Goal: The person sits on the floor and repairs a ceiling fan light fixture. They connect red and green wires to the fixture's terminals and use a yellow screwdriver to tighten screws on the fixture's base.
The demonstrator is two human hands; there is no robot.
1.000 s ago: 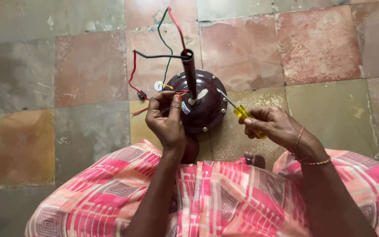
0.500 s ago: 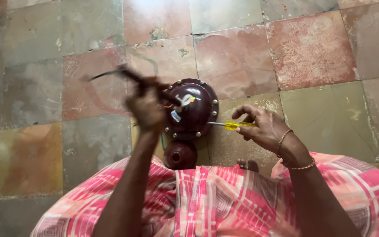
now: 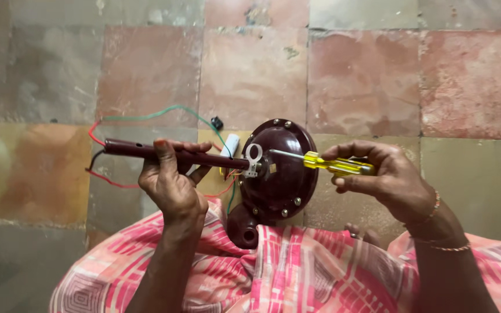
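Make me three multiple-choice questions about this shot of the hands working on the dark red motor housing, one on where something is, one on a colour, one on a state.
1. Where does the screwdriver tip point?
A. At the middle of the motor housing
B. At the floor tiles
C. At the pink cloth

2. What colour is the screwdriver handle?
A. Black
B. Yellow
C. Blue

3. How is the dark red rod held?
A. Lying loose on the floor
B. Gripped in the left hand, roughly level
C. Standing upright, untouched

Answers:
1 A, the metal shaft runs from the right hand to the housing's centre, by the metal ring bracket.
2 B, the handle in the right hand is clear yellow.
3 B, the left hand's fingers wrap the rod, which lies sideways with red, green and black wires at its far end.
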